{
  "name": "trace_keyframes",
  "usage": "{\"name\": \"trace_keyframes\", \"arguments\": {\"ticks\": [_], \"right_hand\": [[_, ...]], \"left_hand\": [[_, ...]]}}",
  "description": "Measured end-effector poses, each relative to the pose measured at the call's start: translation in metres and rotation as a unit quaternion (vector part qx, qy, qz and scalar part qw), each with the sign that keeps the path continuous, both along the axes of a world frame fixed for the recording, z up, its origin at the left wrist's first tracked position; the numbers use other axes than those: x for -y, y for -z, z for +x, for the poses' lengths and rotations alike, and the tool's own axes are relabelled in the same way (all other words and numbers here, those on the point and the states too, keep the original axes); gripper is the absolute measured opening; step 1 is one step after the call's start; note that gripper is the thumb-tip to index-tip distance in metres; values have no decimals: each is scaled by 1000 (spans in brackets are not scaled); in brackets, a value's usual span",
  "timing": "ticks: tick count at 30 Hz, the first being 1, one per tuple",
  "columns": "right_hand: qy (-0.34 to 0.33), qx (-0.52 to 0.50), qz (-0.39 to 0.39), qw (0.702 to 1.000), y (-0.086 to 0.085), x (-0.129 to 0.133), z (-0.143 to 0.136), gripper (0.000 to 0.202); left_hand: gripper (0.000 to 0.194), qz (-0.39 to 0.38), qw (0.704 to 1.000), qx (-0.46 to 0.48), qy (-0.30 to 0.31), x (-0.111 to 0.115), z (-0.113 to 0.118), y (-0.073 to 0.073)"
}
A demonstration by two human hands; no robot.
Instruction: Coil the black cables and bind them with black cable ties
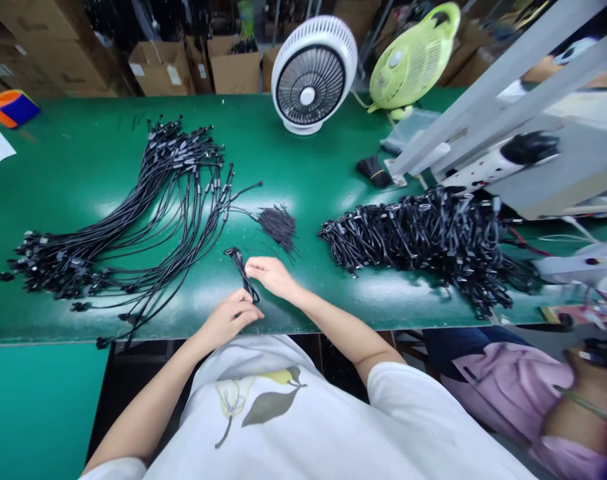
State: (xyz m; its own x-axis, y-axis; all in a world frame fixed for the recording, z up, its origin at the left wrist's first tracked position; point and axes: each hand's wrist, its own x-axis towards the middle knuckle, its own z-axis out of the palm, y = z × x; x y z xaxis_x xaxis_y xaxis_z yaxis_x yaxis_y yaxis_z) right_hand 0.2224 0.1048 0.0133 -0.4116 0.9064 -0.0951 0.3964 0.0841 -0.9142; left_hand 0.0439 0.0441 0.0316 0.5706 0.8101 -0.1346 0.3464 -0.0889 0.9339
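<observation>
A folded black cable (239,262) lies near the front edge of the green table, its plug end pointing away from me. My left hand (229,316) grips its lower looped end, fingers bent around it. At the cable's middle, my right hand (272,275) is closed in a pinch against its right side; whether a thin tie sits between those fingers is too small to make out. Just beyond my hands is a small pile of thin black twist ties (278,227). Long loose black cables (148,213) spread over the table to the left.
Bundled black cables (408,233) form a heap on the right. A banded black bundle (374,171) lies behind it, near grey metal posts (433,127). A white fan (313,80) and a green fan (408,63) stand at the back. Another person (518,387) sits at right.
</observation>
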Motion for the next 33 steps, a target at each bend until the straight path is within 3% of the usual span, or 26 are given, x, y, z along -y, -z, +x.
{"name": "trace_keyframes", "arguments": {"ticks": [3,5,7,10,14,18,21,24,26,29,31,33], "right_hand": [[-17,-2,60,998,-6,7,0,21],[-41,-4,91,995,-9,13,0,22],[-53,-2,101,993,-10,19,-1,25],[-48,82,143,985,-9,24,-2,29],[-49,264,190,944,-8,34,-6,35],[-61,244,112,961,-3,47,-11,40],[-49,211,50,975,6,48,-4,29],[22,232,39,972,9,37,34,27],[135,265,76,952,5,29,78,32],[320,346,179,864,-6,22,147,40],[383,403,209,805,-12,18,183,41],[417,431,214,771,-16,15,208,42]], "left_hand": [[53,-69,989,56,-118,-2,3,22],[49,-88,973,82,-199,-7,5,32],[38,-92,961,98,-240,-12,6,36],[46,-122,953,148,-236,-16,9,31],[41,-144,939,161,-268,-17,13,28],[47,-128,948,105,-270,-16,15,35],[49,-104,969,51,-220,-16,17,37],[50,-33,989,-31,-143,-18,5,35],[51,64,979,-126,-149,-21,-17,37],[54,200,906,-306,-214,-21,-63,48],[56,229,857,-402,-226,-15,-93,54],[56,236,826,-464,-216,-6,-114,58]]}}
